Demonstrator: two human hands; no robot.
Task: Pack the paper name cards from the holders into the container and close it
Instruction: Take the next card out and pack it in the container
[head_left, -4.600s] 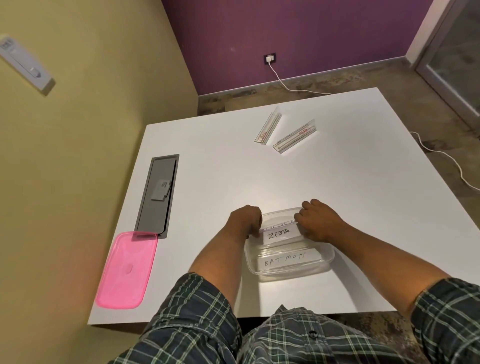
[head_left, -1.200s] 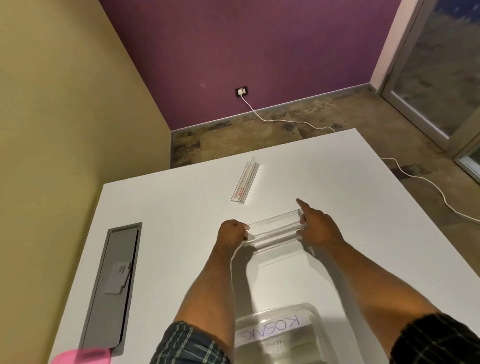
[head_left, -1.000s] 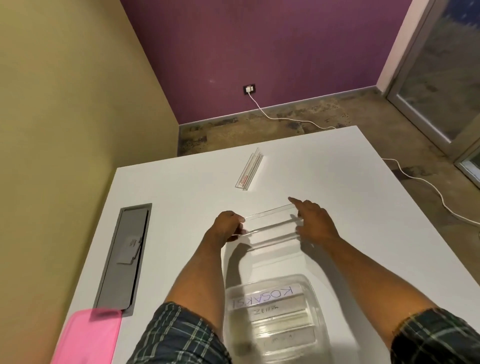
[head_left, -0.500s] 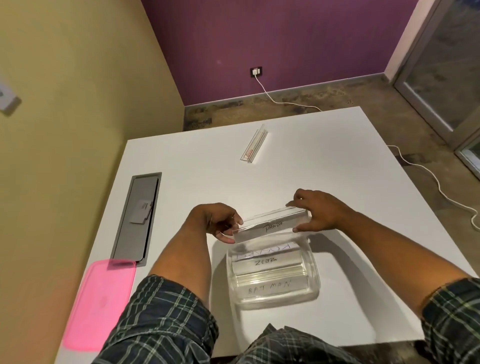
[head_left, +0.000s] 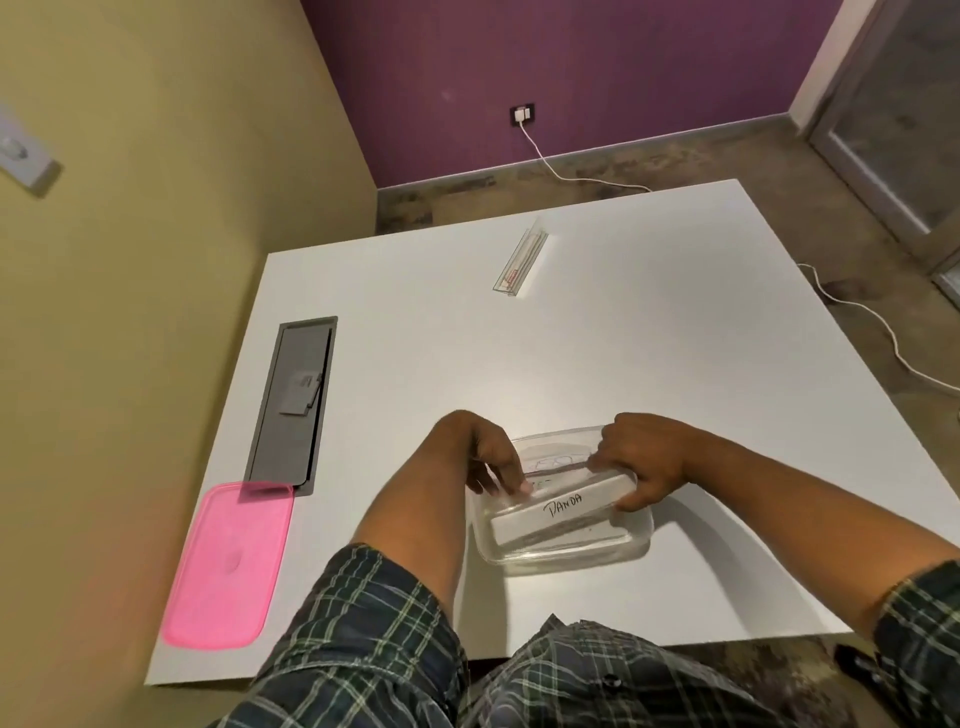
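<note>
1. Now the clear acrylic holder with the white paper card marked PANDA (head_left: 563, 506) sits low over the clear plastic container (head_left: 563, 545); half a second ago it was held just above the far rim, and a second ago it was being lifted from the middle of the white bench (head_left: 649, 322).
2. The left hand (head_left: 485, 457) pinches the holder's left end with curled fingers, and the right hand (head_left: 641, 457) closes round its right end; both have hold of it.
3. The cards seen earlier in the container are now mostly hidden beneath the holder; only a faint edge of one shows behind it.
4. This looks like the card being brought in for release, so one more card is about to join the stack.
5. One more clear acrylic holder (head_left: 521, 262) lies well apart at the far side of the bench, probably the last to empty.
6. The flat pink plastic lid (head_left: 226, 566) rests near the left corner, beside the grey cable hatch (head_left: 293, 402); closing is not yet done.
</note>
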